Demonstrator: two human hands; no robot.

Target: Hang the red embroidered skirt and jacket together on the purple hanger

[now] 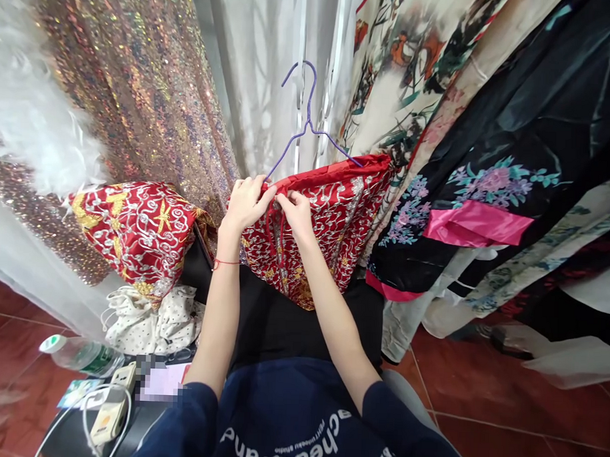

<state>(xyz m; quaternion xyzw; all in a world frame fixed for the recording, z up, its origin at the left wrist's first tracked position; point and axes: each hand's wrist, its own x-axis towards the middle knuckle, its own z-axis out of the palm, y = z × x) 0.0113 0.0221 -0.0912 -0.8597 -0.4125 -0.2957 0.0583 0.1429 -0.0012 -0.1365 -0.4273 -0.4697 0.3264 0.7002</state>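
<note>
Garment (pixel 353 213) in L+R fingers (pixel 249 184), w/ hanger (pixel 308 124)

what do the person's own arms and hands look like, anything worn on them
Both the left hand and right hand are ungloved. A thin red cord bracelet circles the left forearm; none shows on the right. Dark navy sleeves cover the upper arms, leaving the forearms bare.

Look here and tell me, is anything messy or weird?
A little: the white cable lies in loose loops over the beige power strip, which looks untidy. The top edge of the red garment slants too, lower by the left hand. Nothing looks spilled.
</note>
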